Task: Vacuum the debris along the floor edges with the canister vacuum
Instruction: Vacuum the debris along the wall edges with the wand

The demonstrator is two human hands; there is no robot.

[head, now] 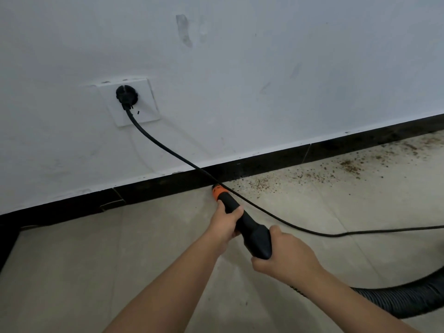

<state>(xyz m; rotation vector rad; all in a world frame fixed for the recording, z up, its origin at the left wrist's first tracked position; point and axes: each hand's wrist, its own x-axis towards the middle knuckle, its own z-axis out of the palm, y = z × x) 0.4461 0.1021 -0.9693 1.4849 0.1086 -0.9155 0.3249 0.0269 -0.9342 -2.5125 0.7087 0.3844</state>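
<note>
we grip nozzle (242,219): left hand (225,224) wrapped up front, right hand (286,258) at rear | rigid, likely light; hose (408,299) probably drags | debris (312,171) rightward

A bare indoor room, likely a home or flat in plain finish.

A white painted wall (240,68), scuffed and smudged in places, meets a floor (72,272) of large pale tiles along a black skirting (168,186). A white socket plate (134,104) sits low on the wall with a black plug (126,94) in it, and a cord (192,164) runs down across the floor. Brown debris (348,164) lies scattered on the tiles near the skirting at the right.
</note>
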